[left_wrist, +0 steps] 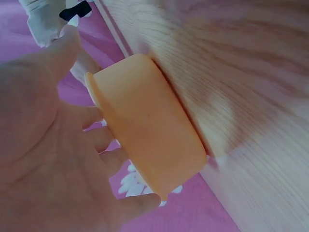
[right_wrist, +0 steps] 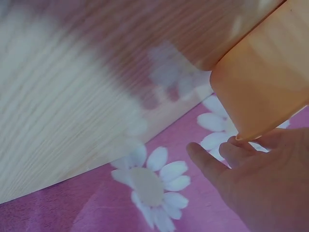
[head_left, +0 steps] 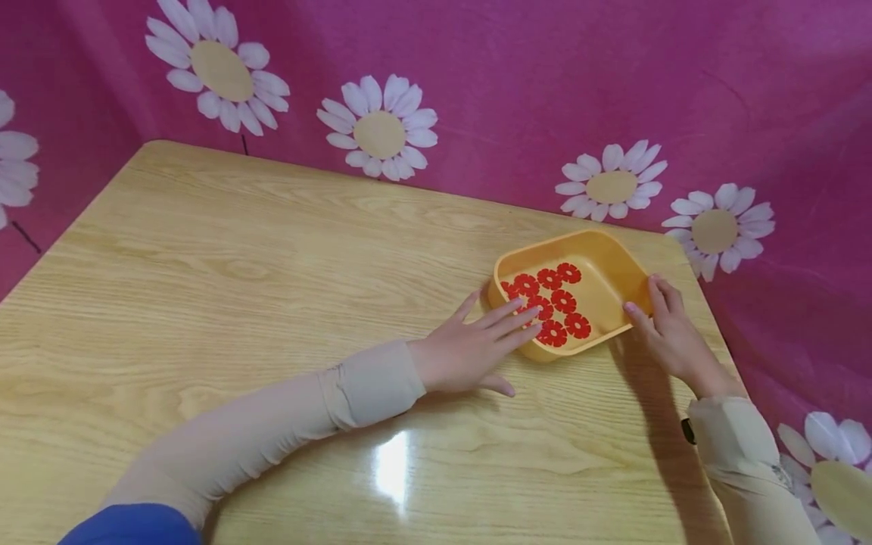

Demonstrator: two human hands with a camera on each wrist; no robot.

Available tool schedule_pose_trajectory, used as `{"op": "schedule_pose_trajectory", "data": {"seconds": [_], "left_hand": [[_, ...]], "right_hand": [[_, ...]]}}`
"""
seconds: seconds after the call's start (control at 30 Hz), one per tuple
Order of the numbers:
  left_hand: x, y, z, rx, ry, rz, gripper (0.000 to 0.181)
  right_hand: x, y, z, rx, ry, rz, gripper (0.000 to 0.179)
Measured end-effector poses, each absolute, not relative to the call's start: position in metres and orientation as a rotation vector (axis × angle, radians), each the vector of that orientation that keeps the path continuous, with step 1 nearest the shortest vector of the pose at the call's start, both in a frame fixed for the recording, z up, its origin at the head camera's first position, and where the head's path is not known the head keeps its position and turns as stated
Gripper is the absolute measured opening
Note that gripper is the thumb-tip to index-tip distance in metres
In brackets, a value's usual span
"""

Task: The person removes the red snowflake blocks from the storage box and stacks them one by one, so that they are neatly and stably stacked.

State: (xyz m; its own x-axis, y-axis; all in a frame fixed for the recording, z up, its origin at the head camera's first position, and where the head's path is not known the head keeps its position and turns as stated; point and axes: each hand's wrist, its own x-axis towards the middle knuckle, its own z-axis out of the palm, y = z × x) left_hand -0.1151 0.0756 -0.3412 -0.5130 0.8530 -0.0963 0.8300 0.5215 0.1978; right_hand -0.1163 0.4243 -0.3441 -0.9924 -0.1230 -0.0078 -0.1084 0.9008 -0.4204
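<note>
A yellow-orange plastic bin (head_left: 599, 261) is at the right end of the wooden table. Several red notched, flower-shaped discs (head_left: 564, 301) lie inside it, mostly toward its left side. My left hand (head_left: 470, 352) reaches over the bin's near-left rim with fingers spread and straight, partly covering some discs. In the left wrist view the palm faces the outer wall of the bin (left_wrist: 149, 121), and no disc shows in the fingers. My right hand (head_left: 674, 341) grips the bin's right corner by the rim. Its fingertips meet that rim in the right wrist view too.
The wooden table (head_left: 272, 288) carries the bin near its back-right corner. A pink cloth with white daisies (head_left: 477, 98) hangs behind the table and along its sides. Light glares off the table's near part.
</note>
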Motion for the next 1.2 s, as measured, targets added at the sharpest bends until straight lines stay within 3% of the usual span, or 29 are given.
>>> {"op": "schedule_pose_trajectory", "data": {"seconds": [0.9,1.2], "left_hand": [[-0.077,-0.045,-0.341,1.304,2.712,0.480,0.089],[-0.072,-0.075,-0.340,1.124,2.739,0.532,0.091]], "right_hand": [[-0.055,0.347,-0.346,-0.469,3.049,-0.602,0.078],[-0.038,0.319,-0.348,-0.604,3.107,-0.502,0.078]]}}
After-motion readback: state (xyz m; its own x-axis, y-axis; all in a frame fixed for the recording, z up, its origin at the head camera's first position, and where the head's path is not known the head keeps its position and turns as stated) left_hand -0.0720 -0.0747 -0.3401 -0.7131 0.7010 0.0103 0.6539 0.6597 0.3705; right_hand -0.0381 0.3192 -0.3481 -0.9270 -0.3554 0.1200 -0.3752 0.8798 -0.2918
